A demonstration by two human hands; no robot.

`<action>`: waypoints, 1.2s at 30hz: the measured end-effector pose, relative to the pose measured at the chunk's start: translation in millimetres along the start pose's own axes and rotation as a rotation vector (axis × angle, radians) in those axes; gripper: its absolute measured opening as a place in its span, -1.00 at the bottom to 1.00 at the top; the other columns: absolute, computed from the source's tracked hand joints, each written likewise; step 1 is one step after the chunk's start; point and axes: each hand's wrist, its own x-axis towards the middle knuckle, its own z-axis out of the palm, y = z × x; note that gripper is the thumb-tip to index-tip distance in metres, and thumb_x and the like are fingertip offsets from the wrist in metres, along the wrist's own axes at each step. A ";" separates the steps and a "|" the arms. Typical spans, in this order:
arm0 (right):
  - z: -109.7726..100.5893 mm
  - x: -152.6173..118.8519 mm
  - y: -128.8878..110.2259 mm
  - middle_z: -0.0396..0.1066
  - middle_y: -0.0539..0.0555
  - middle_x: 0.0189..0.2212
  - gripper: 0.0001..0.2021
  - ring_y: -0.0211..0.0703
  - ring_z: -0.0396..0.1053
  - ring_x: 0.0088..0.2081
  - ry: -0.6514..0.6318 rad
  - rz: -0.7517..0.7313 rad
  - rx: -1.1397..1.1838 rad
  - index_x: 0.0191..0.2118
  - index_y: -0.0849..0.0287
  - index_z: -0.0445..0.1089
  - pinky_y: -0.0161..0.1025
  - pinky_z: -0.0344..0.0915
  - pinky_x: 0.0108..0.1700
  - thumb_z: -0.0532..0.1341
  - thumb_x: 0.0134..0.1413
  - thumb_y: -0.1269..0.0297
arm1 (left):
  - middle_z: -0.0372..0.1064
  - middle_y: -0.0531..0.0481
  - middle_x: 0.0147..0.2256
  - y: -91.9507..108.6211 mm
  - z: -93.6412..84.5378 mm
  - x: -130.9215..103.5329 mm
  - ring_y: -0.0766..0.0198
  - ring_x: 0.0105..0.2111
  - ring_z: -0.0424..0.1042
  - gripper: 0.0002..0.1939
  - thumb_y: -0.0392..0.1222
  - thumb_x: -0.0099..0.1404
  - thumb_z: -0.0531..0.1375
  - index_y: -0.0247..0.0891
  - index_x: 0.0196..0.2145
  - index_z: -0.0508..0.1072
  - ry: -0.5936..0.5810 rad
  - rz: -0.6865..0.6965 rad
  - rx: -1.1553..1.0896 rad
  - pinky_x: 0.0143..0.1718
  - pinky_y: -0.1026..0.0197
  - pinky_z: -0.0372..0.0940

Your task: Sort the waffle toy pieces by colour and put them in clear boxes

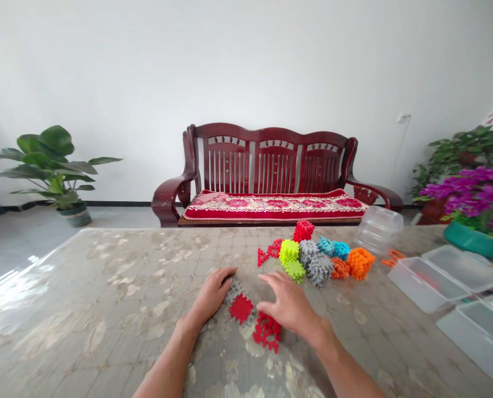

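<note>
The patterned table (139, 287) fronts a glossy carved wooden bench (275, 160) at twelve o'clock. At six, toothed flat red piece (241, 309) and grey lattice piece (234, 289) lie beside the left hand (213, 293), its grip slightly parted; the right hand's (286, 303) grip gapes, empty, above red openwork pieces (267, 331).

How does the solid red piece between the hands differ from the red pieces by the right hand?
The solid red piece has a filled middle; the red openwork pieces have gaps through them. The solid red piece has gray pieces at its edges, while the red openwork pieces form a separate all-red cluster. Both are red with notched edges.
</note>
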 end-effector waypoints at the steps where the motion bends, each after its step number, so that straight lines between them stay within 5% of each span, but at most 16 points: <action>1: 8.2 -1.7 -8.5 0.41 0.11 0.05 -0.44 0.01 0.30 0.08 -0.016 -0.029 0.010 0.13 0.09 0.36 -0.10 0.17 0.17 0.34 -0.06 0.19 | 0.52 -0.05 -0.06 0.1 0.3 -0.2 0.16 -0.03 0.44 -0.66 -0.22 0.27 0.08 -0.17 -0.04 0.50 0.008 0.000 -0.005 0.09 0.06 0.30; 5: 33.5 -7.7 -28.0 0.33 0.09 0.13 -0.31 0.04 0.24 0.11 -0.055 -0.113 0.003 0.19 0.04 0.29 -0.08 0.15 0.18 0.38 -0.11 0.09 | 0.52 -0.06 -0.06 0.8 1.2 -0.8 0.15 -0.02 0.45 -0.66 -0.22 0.27 0.08 -0.18 -0.04 0.51 0.023 0.000 -0.020 0.10 0.06 0.30; 9: 47.6 -8.4 -27.6 0.40 0.06 0.04 -0.54 -0.02 0.28 0.05 -0.077 -0.095 -0.034 0.06 0.03 0.40 -0.14 0.18 0.14 0.31 -0.02 0.24 | 0.52 -0.07 -0.05 1.7 0.9 -0.9 0.16 -0.02 0.45 -0.65 -0.23 0.27 0.07 -0.20 -0.04 0.51 0.012 -0.010 -0.021 0.10 0.06 0.30; 18: 39.1 3.5 0.8 0.52 0.06 -0.18 -0.78 -0.13 0.42 -0.13 0.115 0.107 0.070 -0.14 0.08 0.48 -0.26 0.25 -0.04 0.14 0.21 0.20 | 0.52 -0.06 -0.05 2.6 -1.1 0.2 0.15 -0.02 0.44 -0.64 -0.22 0.27 0.07 -0.18 -0.04 0.51 -0.002 -0.012 0.001 0.10 0.07 0.30; 23: 37.6 13.7 28.4 0.42 0.00 -0.51 -0.59 -0.22 0.33 -0.48 0.129 0.262 0.068 -0.40 0.12 0.44 -0.30 0.19 -0.38 -0.05 0.33 0.10 | 0.52 -0.03 -0.05 1.0 -1.3 0.3 0.16 -0.02 0.45 -0.66 -0.23 0.27 0.07 -0.16 -0.05 0.51 -0.011 0.003 0.007 0.09 0.08 0.30; 27: 38.7 13.9 39.0 0.49 0.07 -0.27 -0.76 -0.10 0.43 -0.17 0.176 0.263 0.072 -0.13 0.13 0.45 -0.24 0.30 -0.13 0.08 0.24 0.21 | 0.52 -0.04 -0.05 1.8 -1.9 0.5 0.16 -0.02 0.44 -0.66 -0.25 0.27 0.07 -0.17 -0.05 0.50 -0.020 0.002 0.008 0.10 0.08 0.30; 30: 36.2 10.9 34.2 0.42 0.16 -0.05 -0.60 0.03 0.31 0.10 0.218 0.266 -0.040 0.12 0.11 0.34 -0.10 0.28 0.07 0.14 0.14 0.32 | 0.51 -0.04 -0.05 3.3 -2.4 0.4 0.17 -0.02 0.44 -0.66 -0.26 0.26 0.07 -0.17 -0.05 0.50 -0.024 0.000 0.006 0.10 0.07 0.29; 36: 28.8 3.3 3.2 0.39 0.13 0.02 -0.53 0.03 0.31 0.08 0.118 0.115 -0.094 0.12 0.07 0.35 -0.09 0.23 0.12 0.25 0.05 0.24 | 0.51 -0.06 -0.05 3.0 -2.1 0.1 0.16 -0.02 0.44 -0.66 -0.24 0.27 0.07 -0.19 -0.04 0.50 -0.020 0.000 0.009 0.10 0.07 0.29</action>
